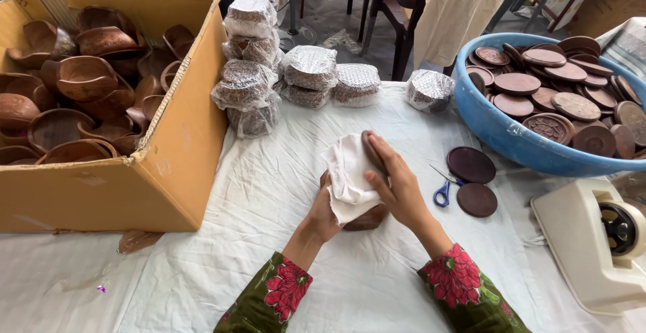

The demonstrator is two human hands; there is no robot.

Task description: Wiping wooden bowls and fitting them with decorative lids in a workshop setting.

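At the middle of the table my left hand (pixel 324 213) grips a brown wooden bowl (pixel 369 219) from below and behind. My right hand (pixel 397 183) presses a white cloth (pixel 347 171) against the bowl's upper side. The cloth covers most of the bowl, so only its dark rim and lower edge show. Both sleeves are green with red flowers.
A cardboard box (pixel 182 144) of wooden bowls stands at left. Several plastic-wrapped stacks (pixel 309 70) sit behind. A blue tub (pixel 501 131) of round wooden lids is at right, with two loose lids (pixel 472 165), blue scissors (pixel 442 192) and a cream tape dispenser (pixel 595 239) beside it.
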